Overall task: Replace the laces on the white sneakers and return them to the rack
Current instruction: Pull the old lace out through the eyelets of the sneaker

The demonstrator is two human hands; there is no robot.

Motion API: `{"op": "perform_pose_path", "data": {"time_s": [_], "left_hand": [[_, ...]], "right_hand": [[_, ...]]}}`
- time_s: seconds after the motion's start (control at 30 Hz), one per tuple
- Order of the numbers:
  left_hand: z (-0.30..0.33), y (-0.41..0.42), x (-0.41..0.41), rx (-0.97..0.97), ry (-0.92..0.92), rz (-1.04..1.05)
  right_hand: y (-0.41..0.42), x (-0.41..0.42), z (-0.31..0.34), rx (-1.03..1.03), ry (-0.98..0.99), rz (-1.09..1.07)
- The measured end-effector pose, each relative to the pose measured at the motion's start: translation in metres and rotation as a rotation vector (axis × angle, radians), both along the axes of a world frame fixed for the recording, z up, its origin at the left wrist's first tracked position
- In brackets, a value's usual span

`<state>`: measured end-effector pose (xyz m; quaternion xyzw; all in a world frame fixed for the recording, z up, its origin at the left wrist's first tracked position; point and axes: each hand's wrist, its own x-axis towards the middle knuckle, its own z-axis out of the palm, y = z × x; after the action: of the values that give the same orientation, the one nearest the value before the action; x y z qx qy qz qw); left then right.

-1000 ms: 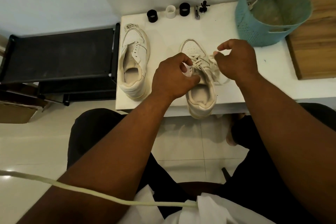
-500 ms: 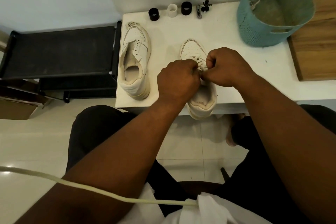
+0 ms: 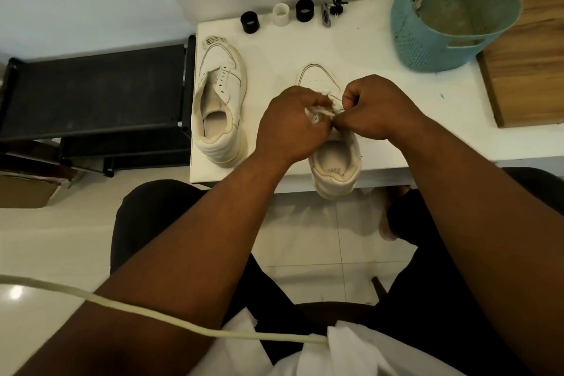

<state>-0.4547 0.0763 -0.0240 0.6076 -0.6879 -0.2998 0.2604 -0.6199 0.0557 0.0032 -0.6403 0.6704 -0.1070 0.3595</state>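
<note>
Head view: I look down on a white table (image 3: 381,49) where both my hands meet over the right sneaker (image 3: 334,159), its heel hanging just past the near edge. My left hand (image 3: 293,125) has its fingers curled, pinching a bit of white lace (image 3: 317,113) above the tongue. My right hand (image 3: 377,110) is curled too, pinching the same lace from the other side; the knuckles of the two hands nearly touch.

The left sneaker (image 3: 219,107) sits apart to the left on the table, toe toward the wall, with no lace in its eyelets and a loose lace bundle (image 3: 213,40) at its toe. The black rack (image 3: 91,91) stands just beside the table's left edge. Along the far edge stand two black rings (image 3: 250,22) and a white ring (image 3: 281,14). A teal basket (image 3: 451,9) stands at the far right corner. A pale cord (image 3: 152,311) crosses my left forearm.
</note>
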Motion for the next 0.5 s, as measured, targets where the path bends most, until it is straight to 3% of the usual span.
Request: {"op": "perform_pose_path", "data": {"time_s": [0.23, 0.43, 0.5], "left_hand": [[0.000, 0.006, -0.007, -0.085, -0.182, 0.077], [-0.003, -0.008, 0.004, 0.074, 0.092, 0.405], [-0.004, -0.010, 0.009, 0.042, 0.103, 0.384]], "right_hand": [[0.002, 0.000, 0.000, 0.007, -0.050, -0.006], [0.004, -0.001, -0.001, 0.065, -0.110, -0.047], [0.003, -0.001, -0.001, 0.071, -0.119, -0.058]]}}
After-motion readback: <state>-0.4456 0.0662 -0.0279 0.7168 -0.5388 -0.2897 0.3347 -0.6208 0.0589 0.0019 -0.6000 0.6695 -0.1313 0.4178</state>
